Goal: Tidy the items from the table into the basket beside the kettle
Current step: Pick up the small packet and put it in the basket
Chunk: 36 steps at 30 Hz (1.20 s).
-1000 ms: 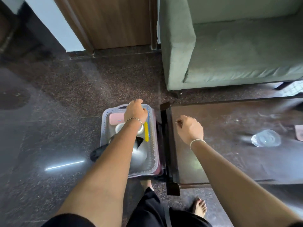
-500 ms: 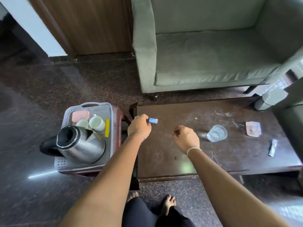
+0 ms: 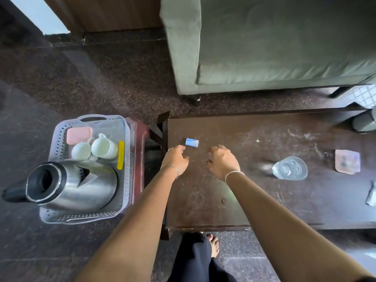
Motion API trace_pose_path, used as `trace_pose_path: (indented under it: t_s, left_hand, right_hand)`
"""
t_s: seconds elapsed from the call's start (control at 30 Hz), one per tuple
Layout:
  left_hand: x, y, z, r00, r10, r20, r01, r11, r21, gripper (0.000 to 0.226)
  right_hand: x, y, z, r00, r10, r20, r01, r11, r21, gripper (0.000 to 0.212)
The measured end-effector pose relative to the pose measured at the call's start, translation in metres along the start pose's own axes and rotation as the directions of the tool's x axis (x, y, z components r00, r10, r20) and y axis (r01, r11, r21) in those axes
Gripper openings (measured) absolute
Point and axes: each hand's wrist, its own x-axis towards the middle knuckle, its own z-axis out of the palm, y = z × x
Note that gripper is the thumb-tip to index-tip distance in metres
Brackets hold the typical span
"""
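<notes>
Left hand [image 3: 176, 159] is down at the left end of the table [image 3: 199, 202], fingers bent, fingertips [image 3: 181, 147] right on the near corner of the small blue box [image 3: 192, 142]. Whether it is pinched or only touched, I can't tell from this angle. Right hand [image 3: 222, 161] hovers just beside, fingers loosely curled, nothing in it.

Now the danger. That box looks light, and it sits near the table's left edge. With a weak pinch on one corner it could swivel free or get flicked off toward nine o'clock, into the gap between table and reddish stool [image 3: 139, 143]. The carry has to cross that same gap. And the basket [image 3: 126, 137] is crowded: the kettle [image 3: 75, 184] stands with its mouth open and the white cups [image 3: 104, 148] sit beside it, so a careless drop could land the box inside one of them.

As for positions, the box lies at one o'clock from the left hand, against its fingertips, and at eleven o'clock from the right hand, near but apart. The basket sits at nine o'clock, across the gap. The glass [image 3: 290, 168] waits at three o'clock from the right hand, well apart, with a pinkish square [image 3: 347, 161] beyond it and a silvery packet [image 3: 371, 195] at the table's right end. A hasty sweep that way could tip the glass.
</notes>
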Motion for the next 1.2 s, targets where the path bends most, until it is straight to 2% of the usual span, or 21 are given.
trace_pose_path:
  t_s: [0.17,0.3,0.4,0.57,0.7,0.8,0.9,1.03,1.13,1.2]
  left_hand:
    - [0.036,-0.017,0.025,0.994,-0.106,0.028,0.109,0.982,-0.157,0.041]
    - [0.053,-0.031,0.037,0.988,-0.149,0.047,0.156,0.966,-0.207,0.040]
    - [0.060,-0.040,0.041,0.981,-0.192,0.032,0.193,0.943,-0.270,0.037]
    - [0.067,-0.046,0.046,0.962,-0.273,0.000,0.252,0.886,-0.390,0.033]
    - [0.072,-0.042,0.051,0.960,-0.279,0.003,0.252,0.864,-0.437,0.033]
    - [0.073,-0.035,0.055,0.962,-0.274,0.008,0.245,0.846,-0.473,0.035]
    - [0.069,-0.027,0.057,0.950,-0.306,0.058,0.289,0.794,-0.535,0.042]
    - [0.050,-0.004,0.052,0.930,-0.318,0.184,0.351,0.621,-0.701,0.052]
    - [0.025,0.022,0.044,0.937,-0.258,0.235,0.341,0.536,-0.772,0.053]
    - [0.007,0.040,0.041,0.944,-0.198,0.265,0.331,0.539,-0.774,0.047]
  right_hand:
    - [0.064,-0.005,0.032,0.994,-0.065,0.089,0.075,0.991,-0.107,0.041]
    - [0.098,-0.010,0.057,0.988,-0.149,0.033,0.152,0.977,-0.150,0.042]
    - [0.113,-0.013,0.070,0.988,-0.152,0.029,0.155,0.963,-0.221,0.047]
    - [0.123,-0.009,0.077,0.992,-0.121,0.021,0.123,0.959,-0.255,0.033]
    - [0.124,0.003,0.079,0.989,-0.143,0.032,0.146,0.949,-0.278,0.029]
    - [0.122,0.009,0.076,0.993,-0.113,0.023,0.116,0.970,-0.214,0.025]
    - [0.109,0.016,0.068,0.999,-0.018,-0.047,0.017,1.000,-0.022,0.025]
    - [0.070,0.022,0.045,0.988,0.048,-0.148,-0.020,0.982,0.185,0.041]
    - [0.034,0.026,0.024,0.973,0.106,-0.206,-0.047,0.961,0.272,0.040]
    - [0.010,0.030,0.012,0.960,0.144,-0.241,-0.068,0.952,0.300,0.036]
